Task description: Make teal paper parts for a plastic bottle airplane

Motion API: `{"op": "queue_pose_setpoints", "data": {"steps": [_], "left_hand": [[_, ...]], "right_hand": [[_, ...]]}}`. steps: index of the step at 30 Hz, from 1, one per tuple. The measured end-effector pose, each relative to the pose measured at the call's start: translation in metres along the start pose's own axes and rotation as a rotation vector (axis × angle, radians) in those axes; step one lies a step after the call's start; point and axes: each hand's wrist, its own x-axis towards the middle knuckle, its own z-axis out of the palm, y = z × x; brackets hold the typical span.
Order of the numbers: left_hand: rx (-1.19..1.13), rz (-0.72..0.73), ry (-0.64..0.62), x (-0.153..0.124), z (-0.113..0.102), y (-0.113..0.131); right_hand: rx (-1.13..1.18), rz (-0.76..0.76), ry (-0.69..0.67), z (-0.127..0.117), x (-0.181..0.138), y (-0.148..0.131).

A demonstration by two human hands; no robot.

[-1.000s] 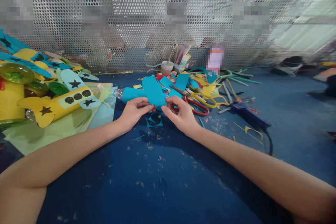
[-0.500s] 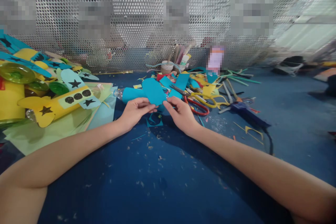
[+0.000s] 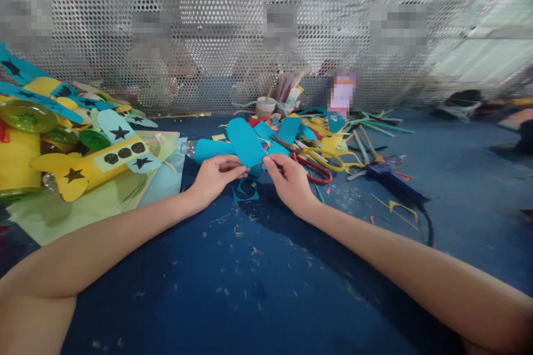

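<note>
Frm my remote feed, both hands are out in front, working just above the table (image 3: 187,294). The left hand (image 3: 214,178) has thumb + fingers drawn together, pinching the lower L edge of a blue paper piece (image 3: 246,141). The right hand (image 3: 291,182) has thumb & index pressed tog. at that piece's lower R edge, other fingers curled in. Piece is mid-view btwn the hands, rounded end up, tilted w/ its top leaning L. Right behind it lies a blue-wrapped bottle (image 3: 212,150), clear neck pointing L; can't tell if piece & bottle are joined or just overlap.

Step in hand, as I read it: two-handed handling/positioning of the blue piece, prob. lining up its lower end. Next move, IMO, calls for an even, light pinch both sides, since thin paper could crease or slip if one hand pulls harder.

Nearby: a blue cut-out scrap (image 3: 245,191) w/ a round hole, just below the hands. R of them, red-handled scissors (image 3: 320,175) + yellow-handled scissors (image 3: 333,162) by a heap of colored scraps (image 3: 287,132); further R, a dark blue corded tool (image 3: 393,180), type unclear. On the L, a yellow paper-covered model (image 3: 114,161) w/ black stars sits on pale paper sheets (image 3: 54,216), well apart frm the fingers.
</note>
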Motion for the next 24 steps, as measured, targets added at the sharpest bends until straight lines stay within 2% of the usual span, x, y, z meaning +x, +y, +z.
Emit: {"op": "queue_pose_setpoints", "data": {"steps": [6,11,15,21,24], "left_hand": [[0.029,0.035,-0.041,0.0,-0.005,-0.0007],[-0.168,0.049,-0.185,-0.0014,-0.0081,-0.0009],[-0.092,0.068,-0.083,-0.0044,-0.0041,0.0003],[-0.083,0.058,0.069,-0.0025,-0.0013,0.0001],[-0.083,0.037,0.115,-0.0015,-0.0022,-0.0002]], "right_hand": [[0.036,0.05,0.092,-0.0007,0.0025,0.0026],[-0.077,-0.061,-0.014,-0.0008,0.0035,0.0018],[-0.169,-0.143,-0.065,-0.0008,0.0008,-0.001],[-0.15,-0.21,0.087,-0.0003,-0.0043,-0.0036],[-0.201,-0.259,-0.007,0.0014,-0.0057,-0.0034]]}}
